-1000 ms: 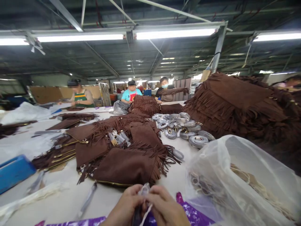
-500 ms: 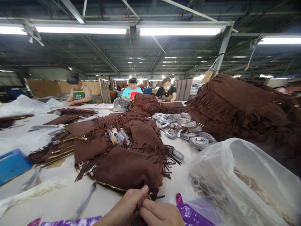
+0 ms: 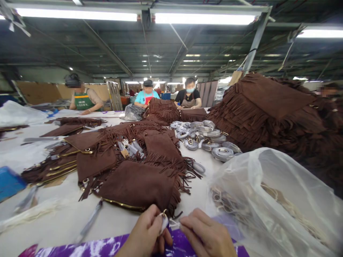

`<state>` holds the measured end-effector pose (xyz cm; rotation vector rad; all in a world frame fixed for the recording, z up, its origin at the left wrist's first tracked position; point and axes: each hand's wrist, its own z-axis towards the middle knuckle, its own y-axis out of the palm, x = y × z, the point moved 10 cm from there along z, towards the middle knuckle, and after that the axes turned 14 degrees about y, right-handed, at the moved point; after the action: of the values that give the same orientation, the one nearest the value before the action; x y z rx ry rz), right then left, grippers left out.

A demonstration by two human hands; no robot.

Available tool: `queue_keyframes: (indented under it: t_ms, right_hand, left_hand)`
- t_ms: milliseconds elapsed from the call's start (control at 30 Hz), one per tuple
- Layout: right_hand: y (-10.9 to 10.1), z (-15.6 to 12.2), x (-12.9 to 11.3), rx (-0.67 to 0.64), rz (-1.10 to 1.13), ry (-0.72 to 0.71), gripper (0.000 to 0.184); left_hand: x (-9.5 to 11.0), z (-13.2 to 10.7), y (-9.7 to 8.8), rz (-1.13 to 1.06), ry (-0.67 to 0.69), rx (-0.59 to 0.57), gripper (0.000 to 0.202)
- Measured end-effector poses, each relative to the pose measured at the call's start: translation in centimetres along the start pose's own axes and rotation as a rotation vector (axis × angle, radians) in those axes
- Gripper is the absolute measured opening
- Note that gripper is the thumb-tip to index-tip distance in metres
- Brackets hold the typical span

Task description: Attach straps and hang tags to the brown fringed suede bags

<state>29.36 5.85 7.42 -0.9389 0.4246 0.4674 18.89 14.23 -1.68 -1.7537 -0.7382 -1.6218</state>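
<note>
A brown fringed suede bag (image 3: 139, 184) lies in front of me, its gold zipper (image 3: 123, 205) along the near edge. At its near corner, my left hand (image 3: 150, 232) is closed on a gold ring with white wrapping (image 3: 164, 222) around part of it. To the right, my right hand (image 3: 207, 233) has its fingertips together at a thin white strip (image 3: 174, 223), which stretches toward the left hand. Whether the strip joins the wrapping cannot be made out. Purple plastic (image 3: 107, 246) lies beneath both hands.
More fringed bags (image 3: 96, 162) overlap beyond. Grey wrapped straps (image 3: 223, 152) lie in coils at centre right, before a tall bag pile (image 3: 257, 114). A clear plastic sack (image 3: 270, 200) with cords stands at right, a blue box (image 3: 10, 184) at left. Several people work across the table.
My hands have moved apart; the right one shifted right with the white strip. The gold ring and white wrapping now show in my left hand. The view has tilted slightly down.
</note>
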Motion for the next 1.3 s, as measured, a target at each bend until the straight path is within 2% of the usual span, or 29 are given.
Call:
queue_keyframes:
  t_ms: [133,233,367,767,967,1200,1300]
  right_hand:
    - [0.4,1.1,1.0,-0.066,-0.044,0.138,0.028]
    - [1.2,0.9,1.6,-0.085,0.0,0.206,0.03]
    - [2.0,0.5,1.7,-0.113,0.039,0.233,0.029]
    - [2.7,0.3,2.1,-0.103,0.075,0.345,0.026]
    - [3.6,0.1,1.7,-0.14,0.005,0.309,0.025]
    - [3.8,0.9,1.5,-0.247,-0.037,0.255,0.019]
    - [3.8,1.4,1.1,-0.252,-0.066,0.231,0.019]
  left_hand:
    - [-0.1,-0.4,-0.3,0.08,0.053,0.026,0.043]
    - [0.8,-1.0,-0.9,0.146,0.085,0.053,0.036]
    - [1.9,-1.7,-1.5,0.184,0.095,0.088,0.031]
    - [1.6,-1.6,-0.8,0.085,0.056,0.059,0.033]
    - [1.3,-1.6,-0.7,0.054,0.064,0.051,0.033]
    - [0.7,-1.5,-0.8,0.061,0.067,0.052,0.035]
    - [0.4,-1.5,-0.8,0.076,0.068,0.054,0.034]
